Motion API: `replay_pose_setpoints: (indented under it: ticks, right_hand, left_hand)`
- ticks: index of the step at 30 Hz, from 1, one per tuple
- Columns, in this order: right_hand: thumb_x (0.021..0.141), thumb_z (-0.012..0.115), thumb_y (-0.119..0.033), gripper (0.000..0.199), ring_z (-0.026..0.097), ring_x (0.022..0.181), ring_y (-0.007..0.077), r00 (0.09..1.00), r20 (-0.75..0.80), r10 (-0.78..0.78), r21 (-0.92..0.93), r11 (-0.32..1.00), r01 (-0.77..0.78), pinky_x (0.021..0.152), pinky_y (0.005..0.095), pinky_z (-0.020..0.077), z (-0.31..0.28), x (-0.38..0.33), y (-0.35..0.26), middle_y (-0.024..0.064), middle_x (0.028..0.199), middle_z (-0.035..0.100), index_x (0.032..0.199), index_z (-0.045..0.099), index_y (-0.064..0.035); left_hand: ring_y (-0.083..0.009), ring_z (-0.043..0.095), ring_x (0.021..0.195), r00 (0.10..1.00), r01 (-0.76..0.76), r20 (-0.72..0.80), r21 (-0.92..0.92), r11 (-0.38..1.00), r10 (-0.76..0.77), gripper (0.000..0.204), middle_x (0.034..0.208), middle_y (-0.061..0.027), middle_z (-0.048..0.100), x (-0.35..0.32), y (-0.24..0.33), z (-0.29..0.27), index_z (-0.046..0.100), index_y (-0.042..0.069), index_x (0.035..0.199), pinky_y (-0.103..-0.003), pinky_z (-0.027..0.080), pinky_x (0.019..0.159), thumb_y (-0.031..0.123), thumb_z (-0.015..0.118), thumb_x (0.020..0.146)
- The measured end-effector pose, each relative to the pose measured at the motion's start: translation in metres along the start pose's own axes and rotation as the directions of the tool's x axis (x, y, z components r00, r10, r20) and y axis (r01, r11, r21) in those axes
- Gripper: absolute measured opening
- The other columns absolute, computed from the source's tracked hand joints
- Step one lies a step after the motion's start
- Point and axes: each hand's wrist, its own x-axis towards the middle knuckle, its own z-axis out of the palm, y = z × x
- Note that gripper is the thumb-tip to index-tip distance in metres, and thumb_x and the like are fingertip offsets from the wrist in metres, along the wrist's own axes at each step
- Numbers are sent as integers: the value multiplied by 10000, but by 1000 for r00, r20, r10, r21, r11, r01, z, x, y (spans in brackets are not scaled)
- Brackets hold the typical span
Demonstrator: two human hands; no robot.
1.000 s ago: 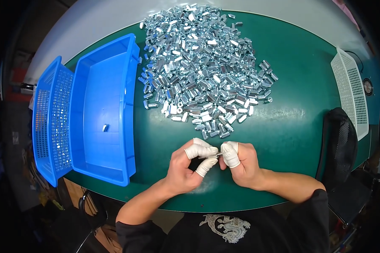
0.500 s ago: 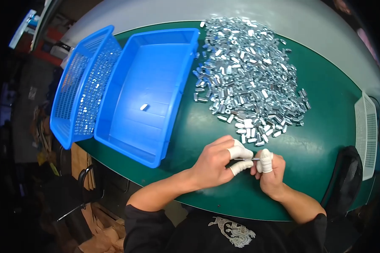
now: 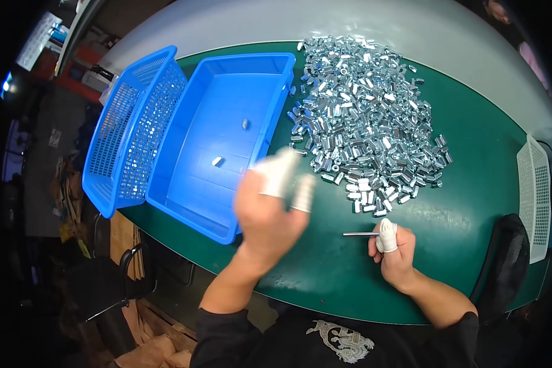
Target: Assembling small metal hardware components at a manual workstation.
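My left hand (image 3: 270, 211), blurred, fingers loose and empty, has swung to the blue tray (image 3: 196, 202), a second nut (image 3: 217, 161) inside; right hand (image 3: 394, 253) pinches the thin rod (image 3: 360, 233).

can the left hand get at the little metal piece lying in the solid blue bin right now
Probably yes. The left hand is blurred in the air right at the blue bin's near corner, the bin is open-topped, and nothing covers the metal piece on its floor. Only the low bin wall lies between them.

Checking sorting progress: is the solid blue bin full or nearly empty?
Nearly empty: the solid blue bin holds only two small metal pieces on its bare floor.
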Motion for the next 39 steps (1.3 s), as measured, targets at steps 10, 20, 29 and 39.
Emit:
replay_pose_setpoints:
  ticks: [10,20,29,39]
  right_hand:
    - [982,384,-254,410,423,405,69,1000,-14,-20,5,1000,20,385,213,322,-4,-3,6,20,515,505,659,494,-28]
    - [980,404,-235,390,430,409,71,999,-9,-49,41,998,49,388,220,331,-7,-1,-1,21,522,510,656,480,-30]
    - [983,393,-261,386,425,417,64,997,-52,-56,60,996,59,393,211,326,-3,5,-7,31,539,519,702,514,-25]
    - [983,394,-282,367,403,427,66,975,-201,-96,145,981,126,403,208,318,-3,40,-22,42,549,515,749,529,-33]
  left_hand:
    - [-182,536,596,929,128,365,-141,982,-68,319,699,-43,558,-18,5,51,607,59,830,-301,438,522,227,807,647]
    - [-97,435,524,889,300,419,-227,927,-185,209,662,-21,541,-22,3,42,594,21,824,-234,386,486,35,754,690]
    - [-87,503,647,853,414,503,-493,765,-138,245,765,-22,548,-19,-4,28,609,-4,1047,-238,421,597,-12,596,802]
    - [-199,633,879,746,658,647,-753,23,-159,198,982,-135,642,4,16,38,552,0,1042,-320,518,763,13,587,847]
